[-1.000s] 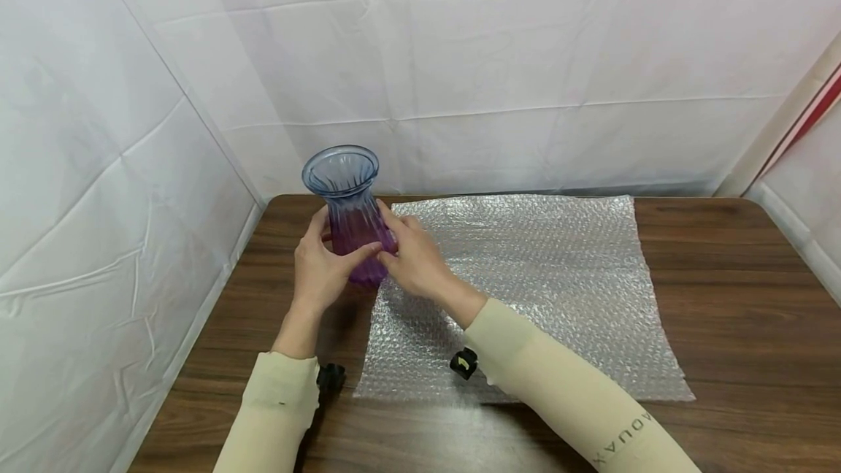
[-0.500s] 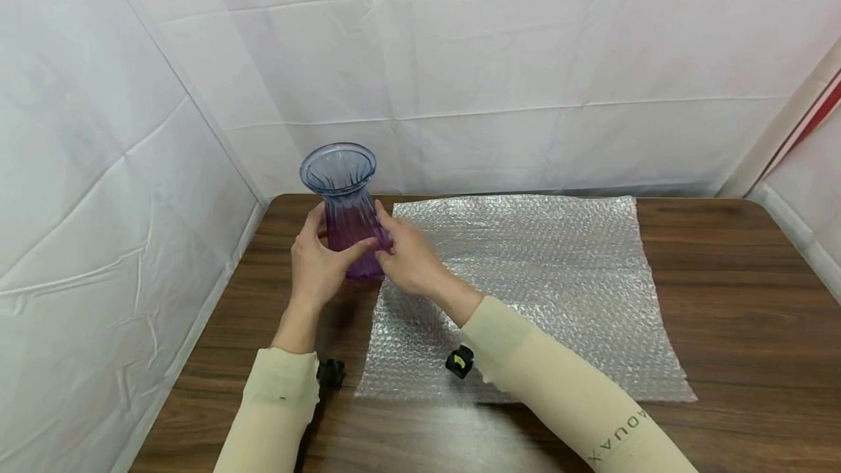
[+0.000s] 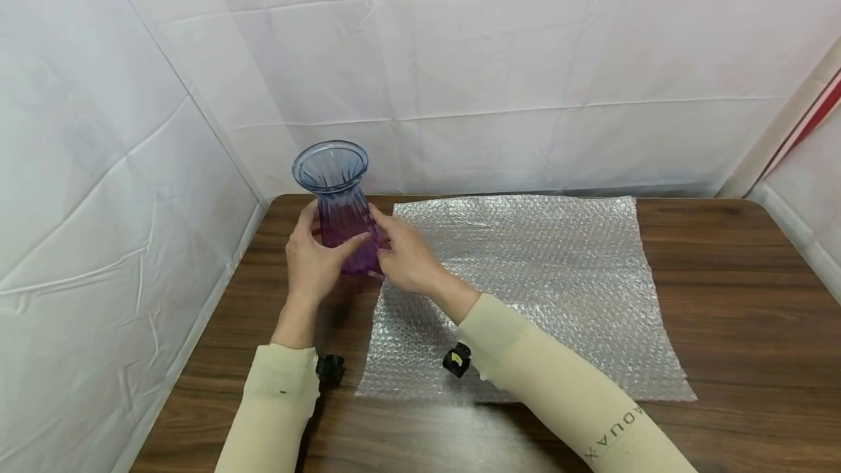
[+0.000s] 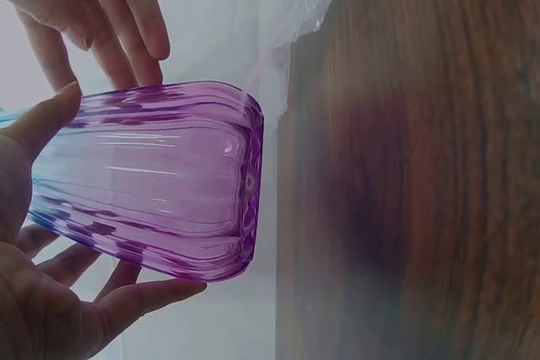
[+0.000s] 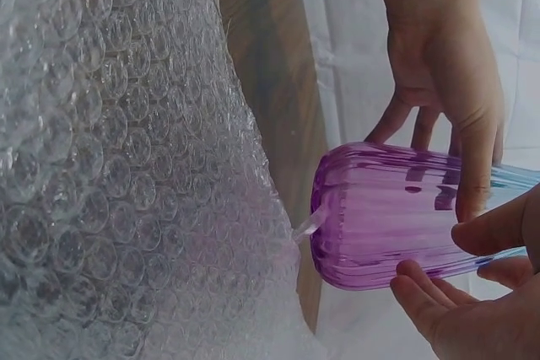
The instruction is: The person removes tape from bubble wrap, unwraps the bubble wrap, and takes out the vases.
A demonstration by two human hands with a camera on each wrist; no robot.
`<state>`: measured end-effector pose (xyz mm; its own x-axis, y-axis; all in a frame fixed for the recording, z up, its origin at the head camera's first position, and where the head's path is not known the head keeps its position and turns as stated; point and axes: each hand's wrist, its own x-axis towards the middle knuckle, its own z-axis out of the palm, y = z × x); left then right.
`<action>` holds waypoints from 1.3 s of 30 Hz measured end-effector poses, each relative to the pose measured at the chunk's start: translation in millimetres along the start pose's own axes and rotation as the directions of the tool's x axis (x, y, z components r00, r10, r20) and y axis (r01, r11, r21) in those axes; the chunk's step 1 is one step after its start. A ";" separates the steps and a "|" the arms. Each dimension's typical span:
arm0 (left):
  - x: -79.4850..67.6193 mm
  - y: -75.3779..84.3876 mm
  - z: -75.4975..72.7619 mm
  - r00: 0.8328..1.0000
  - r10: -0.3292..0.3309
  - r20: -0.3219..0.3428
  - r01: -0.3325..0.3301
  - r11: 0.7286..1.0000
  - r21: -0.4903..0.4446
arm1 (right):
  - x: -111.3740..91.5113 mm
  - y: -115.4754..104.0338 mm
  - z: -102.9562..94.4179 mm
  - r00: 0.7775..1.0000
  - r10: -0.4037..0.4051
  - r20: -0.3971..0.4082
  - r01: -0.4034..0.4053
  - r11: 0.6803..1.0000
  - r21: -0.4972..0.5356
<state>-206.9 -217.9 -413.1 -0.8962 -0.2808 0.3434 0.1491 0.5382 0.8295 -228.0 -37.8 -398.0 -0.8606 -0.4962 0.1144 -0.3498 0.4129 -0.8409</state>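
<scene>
A ribbed glass vase (image 3: 347, 228), blue at its flared rim and purple toward its base, is held nearly upright, slightly tilted, at the table's back left. In the left wrist view, its base stands clear of the wood. My left hand (image 3: 311, 258) grips its left side, fingers behind and thumb across the front. The right hand (image 3: 409, 254) holds the opposite side between thumb and fingers. Bubble wrap (image 3: 545, 290) lies flat to the right, under my right forearm. In the right wrist view, a small clear strip (image 5: 312, 223) from its edge reaches the vase's base.
The brown wooden table (image 3: 729, 298) extends right of the bubble wrap. White cloth walls (image 3: 493, 57) stand behind and at the sides. Small black cameras (image 3: 456, 360) are worn at both wrists. A red strip (image 3: 818, 112) shows at the far right.
Both hands have moved the vase slightly left and back, away from the bubble wrap's left edge. The bubble wrap lies as before.
</scene>
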 end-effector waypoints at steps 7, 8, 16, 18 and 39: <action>2.4 -1.1 -2.6 1.000 -0.015 -0.018 0.015 1.000 0.010 | 1.8 -1.3 2.0 1.000 0.022 0.007 -0.022 0.999 0.037; 2.8 -1.2 -2.9 1.000 -0.019 -0.020 0.019 1.000 0.010 | 2.1 -1.6 2.2 1.000 0.022 0.012 -0.023 0.999 0.050; 6.1 -5.2 -2.9 0.998 -0.036 -0.044 0.036 0.999 -0.007 | 4.9 -1.6 6.3 0.999 -0.029 0.044 0.025 0.994 0.103; 6.9 -6.2 -3.2 0.998 -0.042 -0.051 0.042 0.999 -0.011 | 5.4 -1.7 7.4 0.998 -0.047 0.049 0.042 0.995 0.093; 12.2 -13.4 -3.9 0.995 -0.054 -0.079 0.055 0.998 0.008 | 8.4 -1.5 14.8 0.996 0.015 0.085 -0.016 1.000 0.016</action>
<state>-218.3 -231.6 -418.3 -0.8670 -0.3716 0.3321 0.0968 0.5281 0.8437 -229.2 -53.9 -403.6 -0.8311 -0.5533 0.0561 -0.3298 0.4091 -0.8508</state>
